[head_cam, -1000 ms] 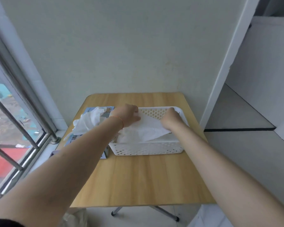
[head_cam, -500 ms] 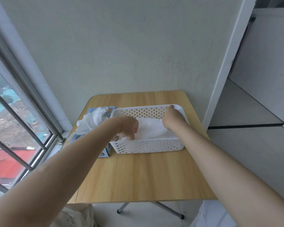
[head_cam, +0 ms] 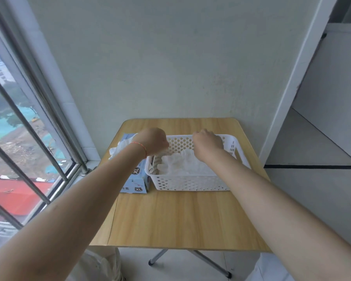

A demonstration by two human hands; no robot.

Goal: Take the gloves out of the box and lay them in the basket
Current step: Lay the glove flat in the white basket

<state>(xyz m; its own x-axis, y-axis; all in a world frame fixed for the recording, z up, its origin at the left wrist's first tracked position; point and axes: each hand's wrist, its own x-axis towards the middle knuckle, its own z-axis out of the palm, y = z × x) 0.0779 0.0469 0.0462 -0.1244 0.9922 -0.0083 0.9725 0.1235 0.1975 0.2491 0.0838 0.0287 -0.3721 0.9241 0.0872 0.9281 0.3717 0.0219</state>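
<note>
1. Gloves (head_cam: 182, 166): white pile lying inside the basket (head_cam: 190, 182), which sits toward the desk's (head_cam: 170, 220) far edge.
2. More gloves (head_cam: 121, 148) stick out of the box (head_cam: 137, 179), touching the basket's left side.
3. Left hand (head_cam: 155, 140): above the basket's left rim, fingers curled; cannot tell if it grips a glove.
4. Right hand (head_cam: 208, 141): above the basket's far side, fingers curled downward; grasp hidden.

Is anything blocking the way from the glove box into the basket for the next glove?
Nothing visible does. The box sits directly against the basket on its left, gloves already poking out; only the basket's low wall lies between. Both hands hover over the basket.
</note>
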